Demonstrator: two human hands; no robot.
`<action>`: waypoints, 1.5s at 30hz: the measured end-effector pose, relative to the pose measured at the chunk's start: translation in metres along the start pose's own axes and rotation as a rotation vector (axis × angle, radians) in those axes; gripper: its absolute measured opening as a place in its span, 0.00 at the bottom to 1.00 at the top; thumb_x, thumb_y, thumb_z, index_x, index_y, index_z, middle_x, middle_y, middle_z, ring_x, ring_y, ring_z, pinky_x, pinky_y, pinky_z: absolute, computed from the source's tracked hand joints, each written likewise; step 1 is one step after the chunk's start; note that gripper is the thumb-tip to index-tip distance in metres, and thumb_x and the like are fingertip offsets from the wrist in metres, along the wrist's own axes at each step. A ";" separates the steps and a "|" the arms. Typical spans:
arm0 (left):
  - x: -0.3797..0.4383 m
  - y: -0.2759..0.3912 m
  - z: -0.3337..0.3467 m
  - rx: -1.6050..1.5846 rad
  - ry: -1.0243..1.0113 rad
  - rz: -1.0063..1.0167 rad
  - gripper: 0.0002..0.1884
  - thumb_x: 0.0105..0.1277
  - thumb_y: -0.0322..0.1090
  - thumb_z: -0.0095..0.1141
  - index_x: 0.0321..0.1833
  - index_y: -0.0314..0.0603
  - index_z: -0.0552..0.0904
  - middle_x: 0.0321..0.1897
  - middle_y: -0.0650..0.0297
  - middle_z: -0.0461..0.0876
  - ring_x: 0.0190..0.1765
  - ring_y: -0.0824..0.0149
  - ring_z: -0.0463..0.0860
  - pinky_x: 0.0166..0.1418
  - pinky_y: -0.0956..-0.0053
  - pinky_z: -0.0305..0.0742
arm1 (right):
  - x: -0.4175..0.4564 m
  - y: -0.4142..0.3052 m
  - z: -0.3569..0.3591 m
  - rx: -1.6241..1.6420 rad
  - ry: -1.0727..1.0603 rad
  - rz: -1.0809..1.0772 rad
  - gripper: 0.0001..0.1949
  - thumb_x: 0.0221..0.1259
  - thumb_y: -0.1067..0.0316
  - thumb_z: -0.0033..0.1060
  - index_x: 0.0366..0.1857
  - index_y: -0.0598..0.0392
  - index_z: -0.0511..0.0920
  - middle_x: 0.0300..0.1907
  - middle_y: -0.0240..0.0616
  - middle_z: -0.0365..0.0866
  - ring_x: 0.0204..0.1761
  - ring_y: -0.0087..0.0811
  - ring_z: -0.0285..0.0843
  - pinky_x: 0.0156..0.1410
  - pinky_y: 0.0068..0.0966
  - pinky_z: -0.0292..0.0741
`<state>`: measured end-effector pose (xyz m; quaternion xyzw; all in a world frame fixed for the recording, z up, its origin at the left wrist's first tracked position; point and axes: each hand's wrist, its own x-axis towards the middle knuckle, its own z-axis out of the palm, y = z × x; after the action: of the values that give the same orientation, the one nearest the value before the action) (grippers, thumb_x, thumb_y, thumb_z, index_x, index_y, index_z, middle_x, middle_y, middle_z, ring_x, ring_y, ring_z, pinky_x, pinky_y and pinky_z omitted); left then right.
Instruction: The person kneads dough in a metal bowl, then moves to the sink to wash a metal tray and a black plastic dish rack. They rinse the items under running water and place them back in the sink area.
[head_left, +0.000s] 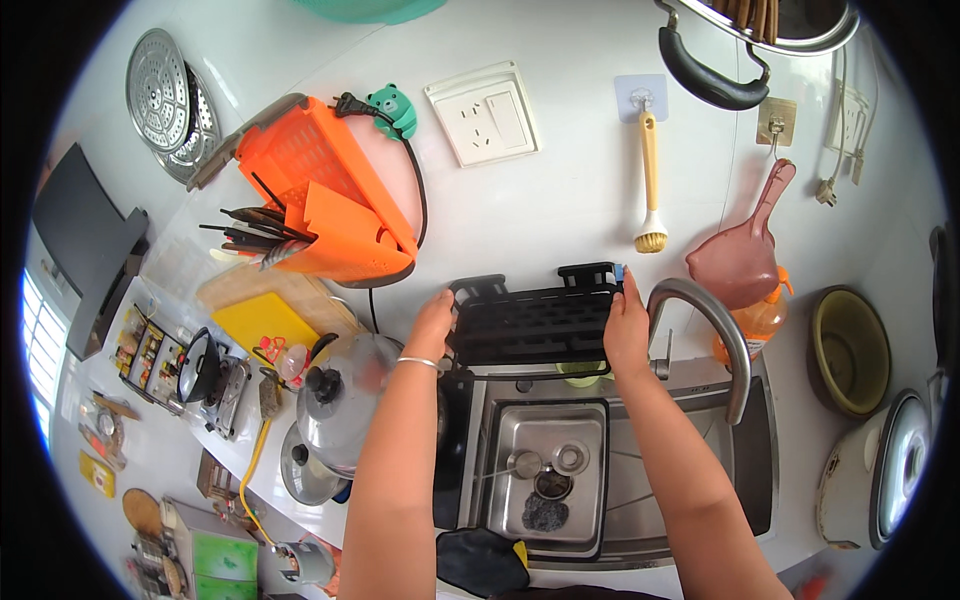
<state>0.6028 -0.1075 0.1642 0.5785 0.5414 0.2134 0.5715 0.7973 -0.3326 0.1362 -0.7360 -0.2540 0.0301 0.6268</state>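
A black plastic rack with slots and two raised tabs is held up against the white wall, above the back edge of the sink. My left hand grips its left end. Around the right end closes my right hand, near a small blue piece on the rack's upper corner. Below lies the steel sink. Its inset basin holds a strainer, a drain fitting and a dark scouring pad. Partly hidden behind the rack is a green bowl.
An orange utensil holder hangs on the wall at left. A yellow-handled brush and a pink ladle hang at right. The curved faucet rises beside my right hand. A lidded pot stands by my left forearm.
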 end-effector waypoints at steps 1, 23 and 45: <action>0.004 -0.002 0.002 0.065 0.017 0.044 0.25 0.75 0.54 0.45 0.68 0.50 0.71 0.45 0.51 0.81 0.41 0.50 0.81 0.38 0.46 0.74 | -0.001 0.001 -0.001 -0.007 -0.011 0.008 0.22 0.74 0.72 0.40 0.70 0.61 0.64 0.63 0.57 0.74 0.65 0.50 0.72 0.70 0.35 0.68; -0.177 -0.119 0.046 0.376 0.116 1.001 0.04 0.64 0.26 0.58 0.40 0.37 0.81 0.31 0.58 0.82 0.31 0.62 0.81 0.39 0.72 0.76 | -0.130 0.062 -0.070 -0.094 -0.177 -0.452 0.18 0.53 0.85 0.57 0.50 0.60 0.79 0.51 0.50 0.81 0.54 0.53 0.78 0.59 0.39 0.76; -0.233 -0.025 0.004 0.984 -0.195 0.765 0.38 0.45 0.36 0.71 0.63 0.36 0.73 0.57 0.45 0.70 0.60 0.44 0.73 0.65 0.58 0.72 | -0.199 0.147 -0.055 -0.278 -0.778 -0.010 0.07 0.60 0.65 0.60 0.38 0.52 0.84 0.39 0.46 0.86 0.42 0.49 0.83 0.47 0.40 0.80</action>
<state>0.5217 -0.3186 0.2273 0.9432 0.2764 0.0752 0.1684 0.6932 -0.4767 -0.0443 -0.7461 -0.4772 0.2684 0.3789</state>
